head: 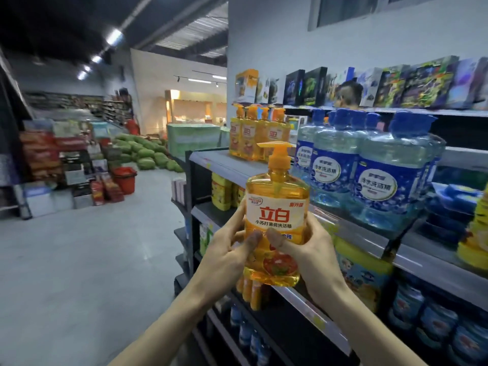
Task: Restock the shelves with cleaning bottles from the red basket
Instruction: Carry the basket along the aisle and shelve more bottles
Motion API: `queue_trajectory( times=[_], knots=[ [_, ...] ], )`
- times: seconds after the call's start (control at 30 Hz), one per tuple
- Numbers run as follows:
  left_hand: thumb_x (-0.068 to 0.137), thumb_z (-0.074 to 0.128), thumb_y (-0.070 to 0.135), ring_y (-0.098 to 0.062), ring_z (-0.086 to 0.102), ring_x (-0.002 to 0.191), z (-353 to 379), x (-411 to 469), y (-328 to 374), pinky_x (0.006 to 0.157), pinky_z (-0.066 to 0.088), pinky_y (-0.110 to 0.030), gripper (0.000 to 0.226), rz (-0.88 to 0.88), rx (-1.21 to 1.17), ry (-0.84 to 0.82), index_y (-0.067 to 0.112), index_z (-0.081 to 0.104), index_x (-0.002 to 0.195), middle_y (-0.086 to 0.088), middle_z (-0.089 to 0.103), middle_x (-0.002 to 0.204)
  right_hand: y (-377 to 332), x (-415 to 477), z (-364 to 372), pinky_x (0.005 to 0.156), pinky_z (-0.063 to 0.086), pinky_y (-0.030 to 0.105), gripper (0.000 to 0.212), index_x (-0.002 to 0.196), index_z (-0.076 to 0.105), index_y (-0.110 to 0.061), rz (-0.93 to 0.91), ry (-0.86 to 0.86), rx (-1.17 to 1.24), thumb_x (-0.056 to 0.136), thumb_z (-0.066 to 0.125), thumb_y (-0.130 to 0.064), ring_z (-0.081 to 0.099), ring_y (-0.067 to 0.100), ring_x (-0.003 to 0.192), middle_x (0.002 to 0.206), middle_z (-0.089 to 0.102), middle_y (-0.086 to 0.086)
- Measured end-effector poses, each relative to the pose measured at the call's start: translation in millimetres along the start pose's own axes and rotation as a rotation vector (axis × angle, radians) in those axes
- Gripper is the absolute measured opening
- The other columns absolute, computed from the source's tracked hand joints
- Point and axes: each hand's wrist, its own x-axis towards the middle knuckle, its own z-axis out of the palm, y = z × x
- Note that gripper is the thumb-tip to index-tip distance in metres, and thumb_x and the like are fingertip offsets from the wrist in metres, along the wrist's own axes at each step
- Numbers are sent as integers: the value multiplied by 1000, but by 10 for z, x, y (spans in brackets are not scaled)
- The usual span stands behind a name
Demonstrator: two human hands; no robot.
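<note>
An orange dish-soap pump bottle [276, 207] with a white and red label is held upright in front of the shelving. My left hand [227, 249] grips its left side and my right hand [309, 254] grips its right side, thumbs on the label. Several matching orange bottles [257, 133] stand in a row at the far end of the upper shelf [224, 161]. Large blue bottles [377, 178] fill the nearer part of that shelf. A red basket [124, 178] sits on the floor across the aisle.
Lower shelves [412, 262] hold yellow and blue containers. Boxed goods [396, 85] line the top shelf, with a person's head behind them. Stacked goods and a pile of watermelons [145, 151] stand at the aisle's far left. Grey floor [87, 260] stretches left of the shelving.
</note>
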Motion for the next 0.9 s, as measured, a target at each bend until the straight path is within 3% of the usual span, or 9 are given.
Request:
queue_trajectory(
  times=[0.13, 0.3, 0.47, 0.6, 0.73, 0.9],
  knots=[
    [103, 59, 28, 2, 64, 124, -329, 403, -155, 90, 57, -17, 63, 43, 4, 26, 41, 35, 160, 22, 71, 131, 95, 515, 275, 84, 65, 34, 60, 127, 62, -29, -36, -39, -9, 74, 89, -38, 76, 11, 106, 114, 79, -9],
    [102, 59, 31, 3, 64, 124, -872, 991, -396, 90, 57, -18, 61, 115, 30, 6, 44, 38, 158, 21, 70, 133, 215, 1177, 706, 91, 63, 41, 65, 130, 60, -30, -99, -28, -42, 74, 92, -42, 75, 12, 109, 117, 78, -9],
    [102, 59, 26, 7, 63, 123, -1418, 1671, -604, 90, 55, -13, 61, 166, 16, -22, 40, 38, 158, 27, 70, 130, 226, 1826, 1100, 90, 63, 36, 65, 132, 57, -32, -136, -12, -91, 76, 89, -36, 74, 8, 111, 121, 76, -12],
    [103, 61, 26, 2, 61, 130, -1719, 2219, -830, 96, 58, -20, 61, 203, 15, -60, 35, 40, 159, 22, 69, 136, 267, 2296, 1298, 80, 64, 30, 64, 132, 55, -26, -167, 15, -112, 78, 89, -23, 75, 10, 108, 118, 77, -9],
    [106, 62, 33, 2, 52, 140, -1826, 2717, -1021, 100, 56, -21, 63, 262, 40, -89, 30, 38, 163, 17, 62, 148, 352, 2647, 1377, 77, 66, 35, 65, 135, 54, -27, -190, 83, -142, 81, 89, -16, 75, 14, 109, 121, 76, -5],
    [106, 62, 26, 11, 55, 132, -1801, 3300, -1184, 97, 52, -12, 64, 327, 70, -83, 31, 37, 164, 32, 62, 140, 460, 3093, 1358, 83, 64, 34, 70, 134, 54, -35, -267, 198, -232, 74, 91, -26, 73, 8, 109, 118, 75, -14]
  ],
)
